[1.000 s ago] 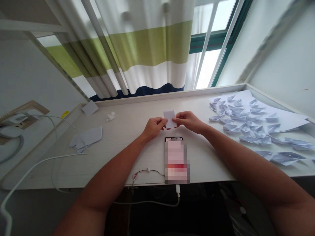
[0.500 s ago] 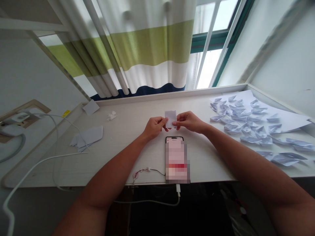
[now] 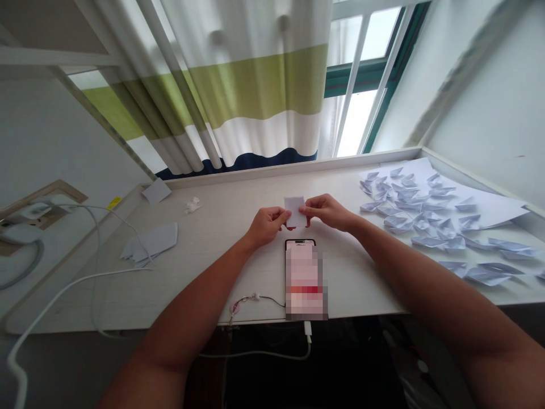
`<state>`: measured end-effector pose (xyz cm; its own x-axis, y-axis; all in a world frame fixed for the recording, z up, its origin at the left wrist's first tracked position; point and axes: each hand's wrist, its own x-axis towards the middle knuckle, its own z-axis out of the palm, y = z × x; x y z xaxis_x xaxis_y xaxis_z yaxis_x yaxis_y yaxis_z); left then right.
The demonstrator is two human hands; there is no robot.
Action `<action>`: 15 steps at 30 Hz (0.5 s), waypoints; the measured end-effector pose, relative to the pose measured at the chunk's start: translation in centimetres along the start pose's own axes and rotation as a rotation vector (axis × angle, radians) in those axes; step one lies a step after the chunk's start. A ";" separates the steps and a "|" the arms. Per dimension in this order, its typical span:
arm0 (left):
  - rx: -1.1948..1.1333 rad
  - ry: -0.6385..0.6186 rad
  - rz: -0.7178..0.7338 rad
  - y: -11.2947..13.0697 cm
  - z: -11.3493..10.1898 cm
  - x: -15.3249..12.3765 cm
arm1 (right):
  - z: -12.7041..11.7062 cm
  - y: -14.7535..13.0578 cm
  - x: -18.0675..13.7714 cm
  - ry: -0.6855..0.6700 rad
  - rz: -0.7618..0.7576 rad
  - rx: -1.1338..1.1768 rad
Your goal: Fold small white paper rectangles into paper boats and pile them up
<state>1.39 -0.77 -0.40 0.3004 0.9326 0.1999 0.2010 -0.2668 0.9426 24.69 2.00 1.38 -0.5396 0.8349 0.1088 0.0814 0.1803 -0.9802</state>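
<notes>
A small white folded paper (image 3: 294, 207) stands upright just above the white desk (image 3: 221, 244), pinched from both sides. My left hand (image 3: 266, 224) grips its left lower edge with fingers curled. My right hand (image 3: 326, 211) pinches its right edge. A phone (image 3: 305, 278) lies flat on the desk directly in front of my hands, with a charging cable plugged into its near end.
Several folded paper boats (image 3: 421, 213) cover a large white sheet at the right. A stack of cut paper (image 3: 151, 243) lies at the left, with a crumpled scrap (image 3: 191, 205) and a loose sheet (image 3: 155, 191) behind it. White cables (image 3: 80, 278) run over the left edge. A striped curtain (image 3: 238, 91) hangs behind.
Both hands keep hold of the small paper in nearly the same spot; the view has shifted slightly and the paper sits a little lower between the fingers.
</notes>
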 end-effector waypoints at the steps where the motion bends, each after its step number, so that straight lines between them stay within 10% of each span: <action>1: 0.004 -0.002 0.002 0.0 0.0 0.0 | 0.0 0.1 0.0 -0.004 0.003 0.012; 15: -0.025 -0.058 0.009 0.6 0.1 -0.2 | 0.4 0.1 0.2 0.030 -0.062 0.091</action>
<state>1.51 -1.17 0.15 0.3560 0.9143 0.1931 0.1746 -0.2681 0.9474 24.24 1.93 1.22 -0.5154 0.8393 0.1732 -0.0283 0.1853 -0.9823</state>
